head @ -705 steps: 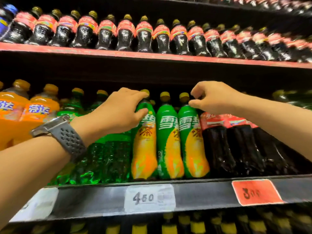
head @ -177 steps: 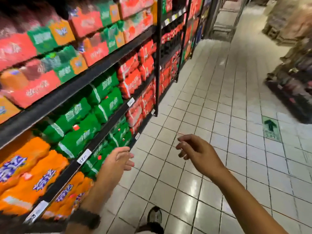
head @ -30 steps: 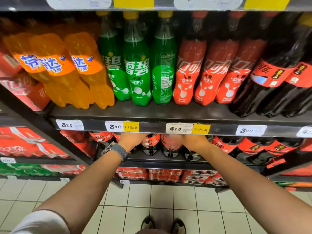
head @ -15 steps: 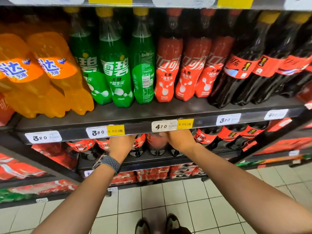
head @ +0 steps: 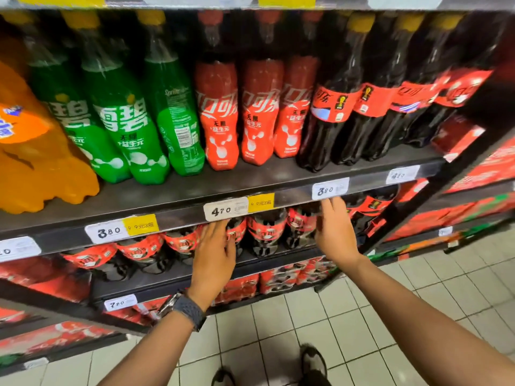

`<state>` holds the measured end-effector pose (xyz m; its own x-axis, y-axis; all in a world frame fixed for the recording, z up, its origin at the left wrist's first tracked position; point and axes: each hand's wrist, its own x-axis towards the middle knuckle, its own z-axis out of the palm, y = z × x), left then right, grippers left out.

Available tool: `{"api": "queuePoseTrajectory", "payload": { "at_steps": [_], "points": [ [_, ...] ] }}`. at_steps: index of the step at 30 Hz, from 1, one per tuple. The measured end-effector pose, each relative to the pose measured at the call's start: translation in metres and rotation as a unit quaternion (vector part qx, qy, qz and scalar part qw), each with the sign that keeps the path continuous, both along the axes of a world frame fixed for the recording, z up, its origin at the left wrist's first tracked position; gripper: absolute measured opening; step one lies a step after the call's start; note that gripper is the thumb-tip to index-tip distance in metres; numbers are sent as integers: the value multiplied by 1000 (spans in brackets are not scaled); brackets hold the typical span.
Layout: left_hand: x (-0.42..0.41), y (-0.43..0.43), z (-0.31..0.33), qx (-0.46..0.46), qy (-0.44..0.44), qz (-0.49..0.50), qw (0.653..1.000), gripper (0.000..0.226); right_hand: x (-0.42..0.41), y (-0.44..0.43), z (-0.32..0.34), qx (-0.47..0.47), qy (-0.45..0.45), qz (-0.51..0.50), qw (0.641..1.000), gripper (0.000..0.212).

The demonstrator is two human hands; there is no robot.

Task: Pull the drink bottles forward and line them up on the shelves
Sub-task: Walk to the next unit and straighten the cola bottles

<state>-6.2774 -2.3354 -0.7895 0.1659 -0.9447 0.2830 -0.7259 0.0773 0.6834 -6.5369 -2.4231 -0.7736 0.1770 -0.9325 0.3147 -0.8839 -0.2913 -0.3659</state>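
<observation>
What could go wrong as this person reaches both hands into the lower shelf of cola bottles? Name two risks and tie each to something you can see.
1. The cola bottles stand packed together, so pulling one could topple its neighbours.
2. The left hand and right hand reach under the upper shelf edge, where knuckles might knock it or dislodge the price tag.

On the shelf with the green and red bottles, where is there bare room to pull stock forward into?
A bare strip of shelf board runs between the bottle feet and the price-tag rail, widest before the green Sprite bottles and red-wrapped Coca-Cola bottles. The bottles stand packed side by side. The dark cola bottles leave less.
</observation>
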Motion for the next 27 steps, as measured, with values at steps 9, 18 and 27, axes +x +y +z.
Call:
{"api": "queuePoseTrajectory", "payload": {
  "at_steps": [9,18,27],
  "points": [
    [-77,-59,16,78,-47,84,992,37,-39,-60,5,113,-27,46,992,44],
    [-91,-86,19,162,-130,91,974,52,-27,-87,-5,56,1,136,989,69],
    [-106,-83,19,99,-132,143,976,39,-38,-103,-5,242,2,176,954,59]
  ]
}}
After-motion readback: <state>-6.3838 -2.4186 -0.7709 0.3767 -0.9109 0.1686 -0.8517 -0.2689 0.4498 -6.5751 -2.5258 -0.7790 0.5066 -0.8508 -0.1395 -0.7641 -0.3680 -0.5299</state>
